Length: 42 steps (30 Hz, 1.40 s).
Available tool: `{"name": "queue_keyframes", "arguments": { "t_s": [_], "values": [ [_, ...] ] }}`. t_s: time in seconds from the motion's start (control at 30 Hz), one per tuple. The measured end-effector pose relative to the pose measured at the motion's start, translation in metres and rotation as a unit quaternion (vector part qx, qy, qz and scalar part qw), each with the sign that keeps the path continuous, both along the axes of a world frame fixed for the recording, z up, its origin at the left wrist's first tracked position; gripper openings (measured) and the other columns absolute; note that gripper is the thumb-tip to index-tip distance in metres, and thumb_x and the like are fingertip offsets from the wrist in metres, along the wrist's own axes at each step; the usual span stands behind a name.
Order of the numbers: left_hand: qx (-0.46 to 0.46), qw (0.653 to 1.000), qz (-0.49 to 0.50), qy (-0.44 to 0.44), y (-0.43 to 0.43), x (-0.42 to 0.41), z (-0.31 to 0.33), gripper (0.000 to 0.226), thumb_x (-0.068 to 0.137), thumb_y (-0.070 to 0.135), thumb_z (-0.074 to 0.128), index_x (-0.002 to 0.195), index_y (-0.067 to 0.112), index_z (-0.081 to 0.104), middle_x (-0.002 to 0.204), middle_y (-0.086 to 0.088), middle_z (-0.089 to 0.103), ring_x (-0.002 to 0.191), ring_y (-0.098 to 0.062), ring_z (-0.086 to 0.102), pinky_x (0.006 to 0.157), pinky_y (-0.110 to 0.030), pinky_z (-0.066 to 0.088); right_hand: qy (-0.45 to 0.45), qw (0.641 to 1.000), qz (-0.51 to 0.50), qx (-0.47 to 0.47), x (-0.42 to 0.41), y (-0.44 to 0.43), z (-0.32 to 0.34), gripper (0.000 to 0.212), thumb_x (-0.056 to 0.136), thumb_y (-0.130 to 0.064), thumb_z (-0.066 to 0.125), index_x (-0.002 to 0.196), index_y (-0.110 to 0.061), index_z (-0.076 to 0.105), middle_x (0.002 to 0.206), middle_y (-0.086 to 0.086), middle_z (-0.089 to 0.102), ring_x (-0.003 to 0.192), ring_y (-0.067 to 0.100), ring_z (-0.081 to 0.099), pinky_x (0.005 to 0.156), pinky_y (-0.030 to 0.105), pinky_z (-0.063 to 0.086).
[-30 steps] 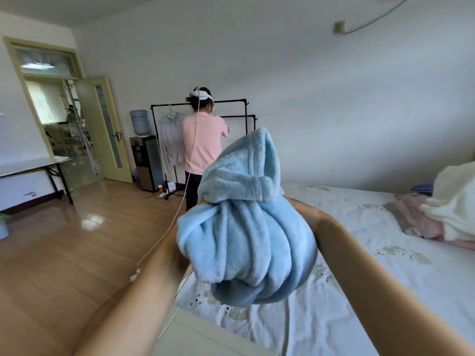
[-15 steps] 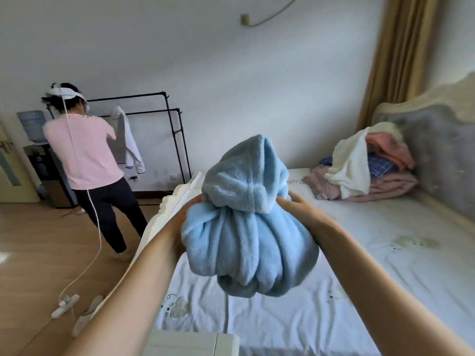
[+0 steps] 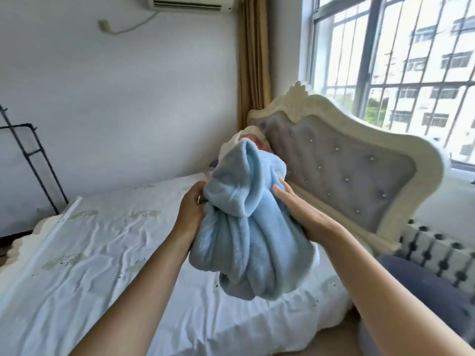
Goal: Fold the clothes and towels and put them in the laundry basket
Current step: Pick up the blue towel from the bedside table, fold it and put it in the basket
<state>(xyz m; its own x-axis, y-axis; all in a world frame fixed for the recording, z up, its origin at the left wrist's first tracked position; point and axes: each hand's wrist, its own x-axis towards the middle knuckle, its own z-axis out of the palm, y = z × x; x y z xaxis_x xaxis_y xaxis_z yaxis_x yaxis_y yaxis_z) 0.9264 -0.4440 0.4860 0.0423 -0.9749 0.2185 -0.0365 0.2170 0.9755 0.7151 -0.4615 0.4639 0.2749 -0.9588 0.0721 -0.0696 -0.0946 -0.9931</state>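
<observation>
Head view, close, facing the headboard

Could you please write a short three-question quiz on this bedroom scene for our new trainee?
1. True or false: the light blue towel lies flat on the bed.
2. Which holds the towel? A) left hand only B) right hand only C) both hands
3. Fill in: behind the towel, beside the headboard, sits a pile of ____.

Key:
1. False: it is bunched and held above the bed.
2. C
3. laundry, mostly hidden.
</observation>
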Motion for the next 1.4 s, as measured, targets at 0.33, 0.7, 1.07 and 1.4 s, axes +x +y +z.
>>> {"name": "queue_keyframes", "arguments": {
  "t_s": [0.33, 0.7, 1.07, 1.4],
  "values": [
    [-0.132, 0.944, -0.079, -0.29, -0.02, -0.212, -0.02, 0.035, 0.069, 0.042, 0.043, 0.089, 0.025, 0.066, 0.103, -0.003, 0.07, 0.098, -0.022, 0.063, 0.081, -0.034, 0.05, 0.05, 0.981, -0.189, -0.014, -0.161, 0.049, -0.012, 0.097, 0.057, -0.068, 0.067, 0.14, -0.039, 0.028, 0.138, -0.011, 0.048, 0.127, 0.008, 0.048, 0.11, 0.03, 0.035],
    [-0.086, 0.93, -0.295, -0.204, -0.033, -0.375, -0.044, 0.038, 0.054, 0.058, 0.063, 0.083, 0.035, 0.058, 0.107, -0.014, 0.064, 0.099, -0.023, 0.061, 0.092, -0.037, 0.05, -0.027, 0.938, -0.34, -0.065, -0.303, 0.074, -0.056, 0.051, 0.083, -0.026, 0.071, 0.126, -0.032, 0.045, 0.119, -0.006, 0.064, 0.11, 0.005, 0.061, 0.098, 0.027, 0.05],
    [-0.01, 0.917, -0.363, -0.165, -0.113, -0.537, -0.126, 0.022, 0.08, 0.021, 0.072, 0.099, 0.017, 0.063, 0.113, -0.015, 0.065, 0.102, -0.023, 0.062, 0.093, -0.036, 0.051, -0.005, 0.908, -0.418, -0.013, -0.438, 0.023, -0.12, 0.042, 0.088, -0.022, 0.066, 0.126, -0.03, 0.049, 0.121, -0.001, 0.064, 0.113, 0.01, 0.062, 0.099, 0.029, 0.05],
    [0.016, 0.914, -0.375, -0.154, -0.181, -0.649, -0.208, 0.017, 0.08, 0.018, 0.072, 0.095, 0.016, 0.062, 0.11, -0.016, 0.065, 0.089, -0.011, 0.058, 0.068, -0.003, 0.046, 0.023, 0.896, -0.443, 0.025, -0.538, -0.04, -0.188, 0.033, 0.091, -0.013, 0.06, 0.101, -0.041, 0.049, 0.1, -0.013, 0.063, 0.085, -0.014, 0.064, 0.072, 0.006, 0.05]
  ]
}}
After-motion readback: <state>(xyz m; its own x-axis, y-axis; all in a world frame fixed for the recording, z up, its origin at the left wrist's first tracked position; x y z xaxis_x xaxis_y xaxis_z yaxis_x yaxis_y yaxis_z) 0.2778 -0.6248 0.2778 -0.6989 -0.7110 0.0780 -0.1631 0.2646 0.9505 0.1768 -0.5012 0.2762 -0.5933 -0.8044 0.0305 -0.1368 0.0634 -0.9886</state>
